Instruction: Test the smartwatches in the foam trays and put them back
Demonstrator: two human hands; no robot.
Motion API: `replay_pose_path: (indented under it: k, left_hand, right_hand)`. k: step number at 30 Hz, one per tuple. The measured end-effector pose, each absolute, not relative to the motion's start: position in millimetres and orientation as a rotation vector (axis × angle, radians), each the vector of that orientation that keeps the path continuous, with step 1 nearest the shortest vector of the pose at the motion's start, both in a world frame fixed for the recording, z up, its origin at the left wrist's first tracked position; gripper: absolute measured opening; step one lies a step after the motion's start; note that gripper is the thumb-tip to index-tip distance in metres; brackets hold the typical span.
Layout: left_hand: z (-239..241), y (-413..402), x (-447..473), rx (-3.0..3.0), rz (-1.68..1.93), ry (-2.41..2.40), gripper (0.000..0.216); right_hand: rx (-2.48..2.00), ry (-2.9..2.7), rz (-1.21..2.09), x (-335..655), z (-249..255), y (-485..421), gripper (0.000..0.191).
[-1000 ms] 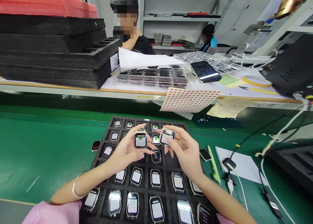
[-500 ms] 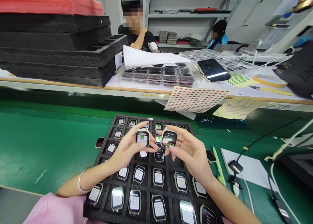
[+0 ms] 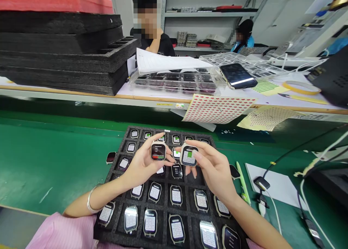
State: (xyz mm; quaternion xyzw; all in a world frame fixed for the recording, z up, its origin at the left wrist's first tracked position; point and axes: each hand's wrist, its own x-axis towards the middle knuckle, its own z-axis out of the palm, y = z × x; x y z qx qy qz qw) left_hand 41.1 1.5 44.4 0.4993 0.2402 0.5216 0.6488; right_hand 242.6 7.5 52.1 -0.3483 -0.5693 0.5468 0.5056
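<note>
My left hand (image 3: 144, 160) is closed around the edges of a smartwatch without a strap (image 3: 158, 151); its dark screen shows text with a red and green bar at the bottom. In my right hand (image 3: 213, 165) is a second smartwatch (image 3: 189, 156), showing a white grid with a green block, and my right thumb lies on its screen. Both watches are held side by side above a black foam tray (image 3: 165, 209). Rows of similar watches, such as a lit watch (image 3: 176, 228), lie in the tray's compartments. My hands hide part of the tray's middle.
Left of the tray lies a small dark watch (image 3: 111, 157); a green pen (image 3: 243, 182), cables (image 3: 272, 201) and a white pad (image 3: 274, 185) are at the right. A shelf above carries stacked foam trays (image 3: 59, 56), clear plastic trays (image 3: 174, 84) and a phone (image 3: 237, 76). Two people sit beyond.
The left watch's screen has gone from a grid to dark text with a coloured bar. The right watch has gone from dark text to a grid, and my right thumb has moved up onto it.
</note>
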Motion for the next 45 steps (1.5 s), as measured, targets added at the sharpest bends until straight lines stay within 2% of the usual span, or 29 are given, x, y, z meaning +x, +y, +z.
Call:
replay_pose_path:
  k: [5, 9, 12, 17, 25, 28, 31, 35, 40, 45]
  left_hand:
    - [44.0, 3.0, 41.5, 1.153, 1.202, 0.621, 0.043]
    - [43.1, 4.7, 41.3, 1.160, 1.190, 0.694, 0.038]
    - [43.3, 5.0, 39.5, 1.172, 1.209, 0.667, 0.043]
    - [41.9, 5.0, 37.8, 1.166, 1.226, 0.557, 0.056]
    - [40.3, 6.6, 40.4, 1.135, 1.191, 0.609, 0.053]
    - [33.9, 11.1, 37.1, 1.127, 1.114, 0.623, 0.070]
    - [13.8, 24.8, 27.9, 1.235, 0.997, 0.679, 0.078]
    - [-23.2, 54.4, 8.3, 1.993, 0.823, 1.096, 0.050]
    - [-44.1, 77.9, -10.4, 2.334, 0.620, 1.194, 0.037]
    - [-31.0, 83.2, -22.6, 2.504, 0.426, 1.133, 0.044]
  right_hand:
    - [-0.862, -1.396, 1.324, 241.2, 51.1, 8.4, 0.023]
    - [-0.803, -1.429, 1.412, 243.4, 52.0, 7.5, 0.035]
    - [-0.794, -1.442, 1.427, 242.6, 55.2, 6.0, 0.045]
    - [-0.838, -1.444, 1.361, 238.4, 57.7, 5.1, 0.042]
    - [-0.912, -1.498, 1.389, 241.6, 56.3, 7.1, 0.060]
    - [-0.955, -1.622, 1.383, 250.7, 48.8, 17.0, 0.062]
    - [-1.157, -1.944, 1.140, 268.2, 30.2, 36.8, 0.052]
    - [-1.383, -2.274, 0.643, 295.3, -4.2, 65.1, 0.041]
    - [-1.361, -2.412, 0.539, 314.2, -26.5, 72.8, 0.040]
    - [-1.317, -2.572, 0.519, 331.3, -16.6, 73.8, 0.050]
